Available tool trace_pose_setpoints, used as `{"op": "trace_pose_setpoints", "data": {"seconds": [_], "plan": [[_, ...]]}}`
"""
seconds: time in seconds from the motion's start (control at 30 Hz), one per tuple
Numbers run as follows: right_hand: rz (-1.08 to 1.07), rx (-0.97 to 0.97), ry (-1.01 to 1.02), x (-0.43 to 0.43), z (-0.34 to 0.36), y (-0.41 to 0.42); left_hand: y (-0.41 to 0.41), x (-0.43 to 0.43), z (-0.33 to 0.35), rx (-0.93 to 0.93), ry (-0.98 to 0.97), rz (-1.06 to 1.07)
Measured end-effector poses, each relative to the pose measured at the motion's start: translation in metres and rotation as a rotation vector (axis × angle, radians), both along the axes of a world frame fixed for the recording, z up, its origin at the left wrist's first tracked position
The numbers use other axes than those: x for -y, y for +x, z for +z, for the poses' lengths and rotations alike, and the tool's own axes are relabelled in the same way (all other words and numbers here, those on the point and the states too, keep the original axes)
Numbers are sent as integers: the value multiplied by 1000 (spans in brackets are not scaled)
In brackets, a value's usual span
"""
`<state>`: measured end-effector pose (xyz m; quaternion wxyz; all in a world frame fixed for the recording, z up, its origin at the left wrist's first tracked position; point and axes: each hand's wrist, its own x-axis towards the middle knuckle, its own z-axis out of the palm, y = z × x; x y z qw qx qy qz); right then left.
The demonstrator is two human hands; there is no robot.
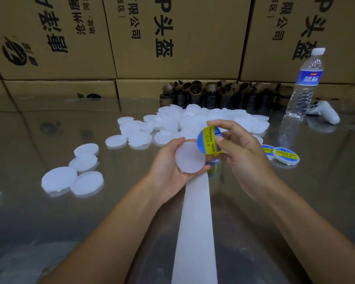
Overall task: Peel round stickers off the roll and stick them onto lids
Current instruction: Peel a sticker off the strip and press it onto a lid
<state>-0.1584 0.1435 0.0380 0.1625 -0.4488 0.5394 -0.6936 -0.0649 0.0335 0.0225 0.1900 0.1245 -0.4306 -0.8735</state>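
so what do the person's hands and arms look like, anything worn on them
Nothing worn shows. The left hand and right hand have no gloves and no visible rings. The left forearm and right forearm are bare to the frame's edge: no sleeves, watch or bracelet in view.

Warehouse packing bench: stacked cardboard cartons (172,37), loose lids (203,119)

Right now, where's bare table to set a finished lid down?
Bare table right of the labelled lids, nearer than the controller; also far left, beyond the four loose lids. Crowded: lid pile by the cardboard tubes.
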Motion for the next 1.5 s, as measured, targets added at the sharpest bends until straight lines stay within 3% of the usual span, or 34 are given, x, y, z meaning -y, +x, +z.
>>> {"op": "trace_pose_setpoints", "data": {"seconds": [0.17,0.37,1.5], "plan": [[-19,-266,64,4,-7,14,0,-1,-2,-8,-74,-56],[-57,-403,142,5,-13,14,-1,-1,-4,-20,-73,-84],[-174,-405,158,6,-15,12,-4,-4,-2,34,-110,-53]]}}
